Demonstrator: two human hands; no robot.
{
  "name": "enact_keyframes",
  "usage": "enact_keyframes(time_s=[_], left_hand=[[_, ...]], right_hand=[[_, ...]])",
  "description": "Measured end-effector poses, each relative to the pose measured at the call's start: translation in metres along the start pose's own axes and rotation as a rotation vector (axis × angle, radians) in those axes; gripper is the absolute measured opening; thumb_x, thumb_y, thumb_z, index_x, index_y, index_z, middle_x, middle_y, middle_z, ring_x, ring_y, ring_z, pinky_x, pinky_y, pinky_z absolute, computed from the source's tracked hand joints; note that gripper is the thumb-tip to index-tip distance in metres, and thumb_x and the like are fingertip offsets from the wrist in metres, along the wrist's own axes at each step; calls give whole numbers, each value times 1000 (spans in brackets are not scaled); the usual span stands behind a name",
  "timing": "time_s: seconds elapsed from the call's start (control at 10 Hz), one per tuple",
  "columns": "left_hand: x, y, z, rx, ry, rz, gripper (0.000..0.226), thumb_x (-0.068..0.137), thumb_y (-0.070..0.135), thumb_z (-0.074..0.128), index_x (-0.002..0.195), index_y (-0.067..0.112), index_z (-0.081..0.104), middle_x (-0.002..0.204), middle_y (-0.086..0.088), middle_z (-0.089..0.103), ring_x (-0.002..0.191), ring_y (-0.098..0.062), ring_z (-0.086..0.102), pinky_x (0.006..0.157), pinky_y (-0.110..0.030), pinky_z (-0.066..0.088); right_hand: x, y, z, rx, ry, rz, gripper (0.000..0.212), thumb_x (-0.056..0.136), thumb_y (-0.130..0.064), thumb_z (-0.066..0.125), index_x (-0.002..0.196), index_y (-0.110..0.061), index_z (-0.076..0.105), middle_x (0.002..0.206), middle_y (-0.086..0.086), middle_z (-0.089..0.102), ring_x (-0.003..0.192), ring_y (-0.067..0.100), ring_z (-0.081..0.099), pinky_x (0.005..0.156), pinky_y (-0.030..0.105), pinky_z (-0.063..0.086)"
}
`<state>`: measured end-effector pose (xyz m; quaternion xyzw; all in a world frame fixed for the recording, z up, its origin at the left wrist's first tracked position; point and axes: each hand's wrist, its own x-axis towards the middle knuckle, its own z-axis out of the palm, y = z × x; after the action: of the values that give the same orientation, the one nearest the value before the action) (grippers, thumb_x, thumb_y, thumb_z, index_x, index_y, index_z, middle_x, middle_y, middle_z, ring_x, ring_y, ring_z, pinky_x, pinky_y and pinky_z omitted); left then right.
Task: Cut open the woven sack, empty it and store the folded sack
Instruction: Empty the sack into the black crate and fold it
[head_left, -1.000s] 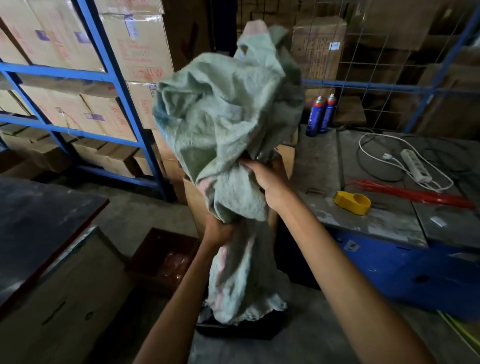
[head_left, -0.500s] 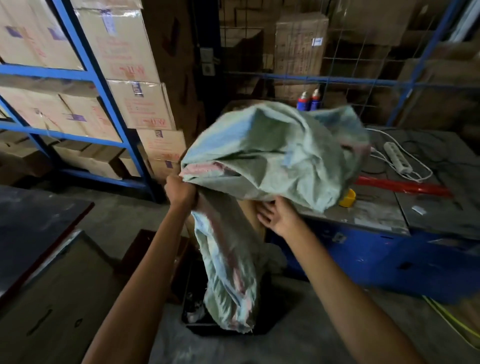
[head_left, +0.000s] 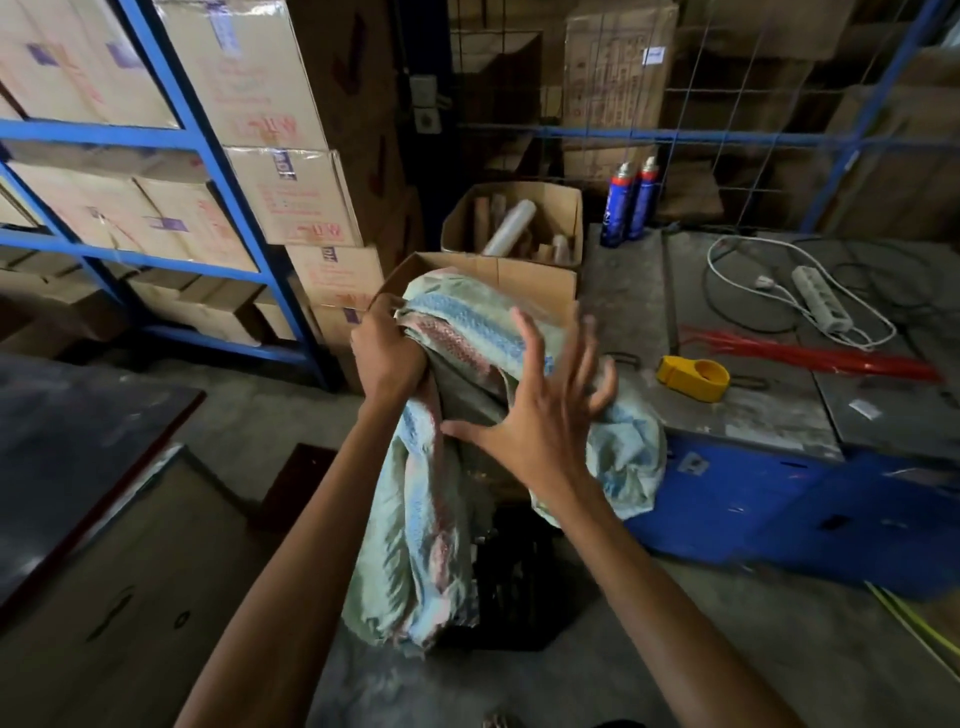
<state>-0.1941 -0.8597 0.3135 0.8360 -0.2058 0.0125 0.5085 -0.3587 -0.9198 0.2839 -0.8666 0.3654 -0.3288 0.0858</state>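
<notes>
In a warehouse aisle, the sack (head_left: 457, 338) drapes over a box (head_left: 535, 283) at 12 o'clock, left hand (head_left: 387, 353) clenching its top, right hand (head_left: 540, 415) splayed just beside its right fold.

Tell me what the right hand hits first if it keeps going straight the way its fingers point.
Most likely the woven sack: the right hand is spread open with fingers aimed up and forward at the bunched fabric over the open cardboard box. Depth is unclear; it may already be touching.
</notes>
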Motion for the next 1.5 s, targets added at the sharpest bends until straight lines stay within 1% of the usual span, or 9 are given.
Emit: enact_keyframes(time_s=[0.1, 0.5, 0.7, 0.8, 0.9, 1.0, 1.1, 1.3, 1.5], left_hand=[[-5, 14, 5, -59, -74, 79, 17, 81, 25, 60, 96, 24, 66, 96, -7, 74, 95, -29, 68, 88, -46, 57], [15, 59, -37, 55, -1109, 143, 106, 80, 13, 83, 158, 33, 14, 152, 15, 40, 133, -8, 46, 102, -21, 49], [5, -54, -55, 520, -1012, -16, 160, 43, 64, 88, 156, 35, -20, 170, -4, -2, 155, -34, 0, 124, -56, 8], [-33, -96, -46, 711, -1140, -74, 161, 44, 66, 80, 153, 20, -29, 167, -2, -7, 155, -23, 0, 123, -33, 8], [-59, -136, -23, 384, -991, -124, 160, 52, 52, 94, 157, 16, -21, 162, 10, -11, 149, -8, -2, 120, -25, 4], [-63, -178, -2, 87, -728, -237, 88, 76, 43, 79, 144, 1, 43, 143, -18, 54, 122, -20, 62, 105, -53, 48], [-71, -157, -3, -183, -557, -380, 35, 103, 16, 39, 104, -12, 61, 82, -18, 70, 53, -16, 70, 53, -33, 59], [-73, -114, -16, -841, -235, -662, 77, 111, 18, 20, 55, 31, 71, 79, 6, 80, 47, 10, 64, 58, -17, 52], [-70, -121, -25, -1059, -86, -792, 55, 111, 26, 10, 108, 12, 64, 97, -16, 77, 92, -23, 64, 72, -21, 53]], right_hand=[[-2, 24, 40, 270, -333, 65, 168, 33, -91, 70, 154, -26, -27, 165, 13, -23, 153, 33, -19, 120, 62, -3], [12, 34, 78, 1038, 36, 749, 64, 73, -12, 86, 131, -8, 58, 132, 0, 63, 122, 17, 60, 106, 33, 48], [62, 57, 37, 1430, -93, 1051, 46, 69, -19, 88, 113, -14, 73, 112, 0, 74, 107, 25, 68, 95, 40, 55], [67, 45, 22, 1666, -181, 1040, 13, 87, -20, 70, 96, -15, 78, 93, 5, 78, 88, 25, 72, 83, 35, 58], [64, 31, 24, 1802, -170, 988, 26, 100, -18, 51, 88, -14, 74, 75, 5, 75, 69, 19, 73, 65, 27, 60], [59, 14, 25, 1820, -348, 1066, 23, 102, -23, 48, 95, -11, 67, 72, 8, 76, 67, 22, 74, 69, 33, 58], [48, 4, 25, 1752, -503, 1188, 26, 103, -22, 47, 89, -8, 65, 65, 12, 74, 65, 26, 72, 72, 37, 52], [-3, 0, 57, 1581, -740, 1301, 34, 102, -37, 52, 112, -9, 68, 89, 18, 77, 96, 32, 67, 76, 41, 58], [-22, 3, 70, 1138, -817, 1232, 40, 93, -48, 61, 96, -8, 67, 91, 16, 73, 80, 29, 68, 66, 36, 56]])
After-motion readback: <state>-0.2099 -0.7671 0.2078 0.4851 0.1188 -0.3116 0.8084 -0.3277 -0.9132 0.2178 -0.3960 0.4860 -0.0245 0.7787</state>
